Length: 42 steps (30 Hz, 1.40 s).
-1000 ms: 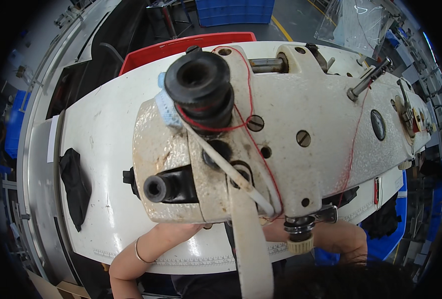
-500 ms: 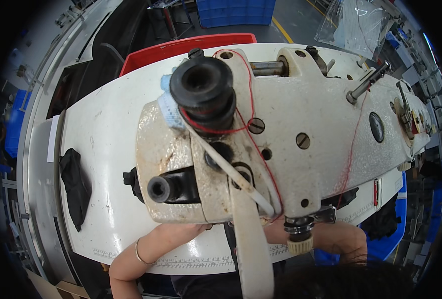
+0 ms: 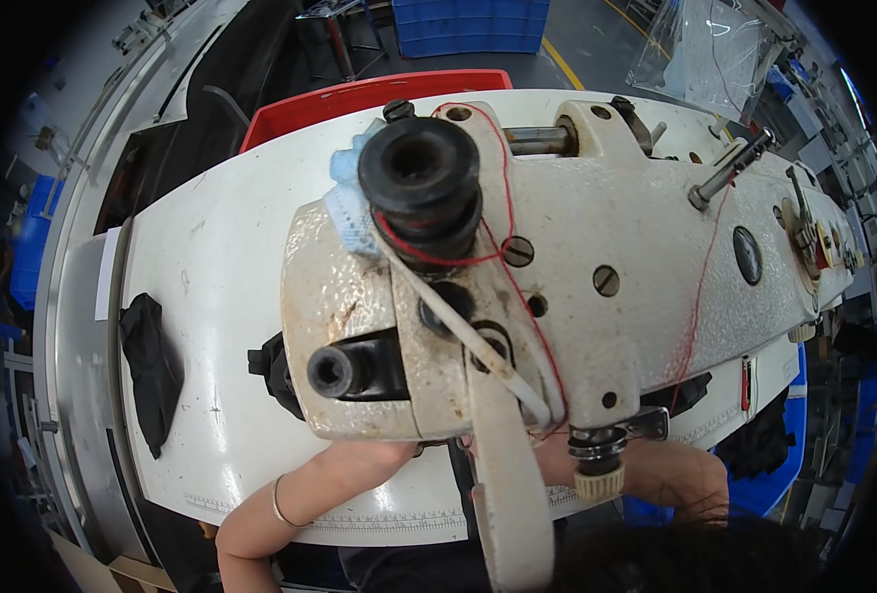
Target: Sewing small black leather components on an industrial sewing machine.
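closest in, at the lower edge, is the person's dark clothing. the left forearm, with a thin bangle around it, comes up from the lower left; the left hand is mostly hidden by the head of a pale sewing machine. the right forearm comes in from the lower right, and the right hand is hidden in much the same way. no fingers show on either hand, so i cannot tell whether they are spread, pressed together or pinching anything. between the hands a narrow black strip, probably cloth though the view is poor there, crosses the near edge of the white table, just beside a pale flat lever; its upper end goes out of sight under the machine. a ruler scale runs along that near edge.

above the hands, the machine carries a ribbed cream knob, a black round post looped with red thread, and a light blue cloth tucked against the post. bunched black fabric sticks out at the machine's left side, and another black piece lies by the table's left edge. to the right, a blue bin holds more black cloth.

beyond the table's far edge is a red tray, and past it a blue crate on the grey floor.
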Each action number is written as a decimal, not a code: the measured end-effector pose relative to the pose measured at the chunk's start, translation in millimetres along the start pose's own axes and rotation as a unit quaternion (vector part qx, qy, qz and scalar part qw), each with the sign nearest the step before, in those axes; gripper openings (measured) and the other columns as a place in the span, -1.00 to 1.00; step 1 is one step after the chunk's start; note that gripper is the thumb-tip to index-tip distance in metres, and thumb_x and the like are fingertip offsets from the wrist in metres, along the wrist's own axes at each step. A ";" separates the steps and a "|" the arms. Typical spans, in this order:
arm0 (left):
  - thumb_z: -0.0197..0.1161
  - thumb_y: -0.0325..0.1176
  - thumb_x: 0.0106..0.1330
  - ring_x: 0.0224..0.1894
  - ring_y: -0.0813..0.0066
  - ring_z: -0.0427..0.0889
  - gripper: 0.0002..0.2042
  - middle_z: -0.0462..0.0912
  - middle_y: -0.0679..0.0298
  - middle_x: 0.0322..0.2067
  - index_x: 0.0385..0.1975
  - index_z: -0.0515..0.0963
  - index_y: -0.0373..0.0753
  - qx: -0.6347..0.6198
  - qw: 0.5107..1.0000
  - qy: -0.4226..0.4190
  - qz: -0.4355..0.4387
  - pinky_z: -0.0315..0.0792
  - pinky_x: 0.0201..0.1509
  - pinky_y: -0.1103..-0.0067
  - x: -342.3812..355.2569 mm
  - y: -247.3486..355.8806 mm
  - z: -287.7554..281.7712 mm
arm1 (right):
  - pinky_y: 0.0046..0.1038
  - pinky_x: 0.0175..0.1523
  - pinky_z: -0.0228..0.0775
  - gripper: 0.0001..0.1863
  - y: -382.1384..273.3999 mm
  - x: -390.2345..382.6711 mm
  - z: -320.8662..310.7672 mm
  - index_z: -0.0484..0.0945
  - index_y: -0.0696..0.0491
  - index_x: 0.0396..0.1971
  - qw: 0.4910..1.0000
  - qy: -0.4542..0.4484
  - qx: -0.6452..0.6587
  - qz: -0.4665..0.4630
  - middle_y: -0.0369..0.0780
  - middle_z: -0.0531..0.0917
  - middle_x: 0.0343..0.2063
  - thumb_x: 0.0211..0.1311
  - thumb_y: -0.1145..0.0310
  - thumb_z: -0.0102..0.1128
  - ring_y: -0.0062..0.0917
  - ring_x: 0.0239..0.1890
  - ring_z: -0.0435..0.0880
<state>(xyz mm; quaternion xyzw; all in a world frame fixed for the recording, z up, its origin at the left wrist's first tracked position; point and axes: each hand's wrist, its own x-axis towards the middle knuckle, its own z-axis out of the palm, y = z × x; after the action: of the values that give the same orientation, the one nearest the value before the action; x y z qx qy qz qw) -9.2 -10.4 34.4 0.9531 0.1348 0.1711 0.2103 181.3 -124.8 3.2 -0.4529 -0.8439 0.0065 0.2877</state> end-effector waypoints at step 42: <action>0.11 -0.48 0.01 -0.10 0.16 0.51 -0.70 0.53 0.12 -0.21 -0.21 0.54 -0.29 0.097 0.994 0.035 0.018 0.39 -0.03 0.33 11.5 -3.6 3.4 | -0.43 -0.24 0.45 -0.72 7.3 -1.5 -0.7 0.55 -0.01 -0.26 0.899 -0.106 0.281 0.317 -0.25 0.64 -0.41 -0.08 0.34 0.17 -0.45 -0.28 0.63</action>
<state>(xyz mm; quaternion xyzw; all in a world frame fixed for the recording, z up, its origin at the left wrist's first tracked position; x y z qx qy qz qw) 1.9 -4.7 33.0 0.9647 0.1411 0.1938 0.1087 187.8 -121.9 1.1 -0.5933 -0.6440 0.3825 0.2947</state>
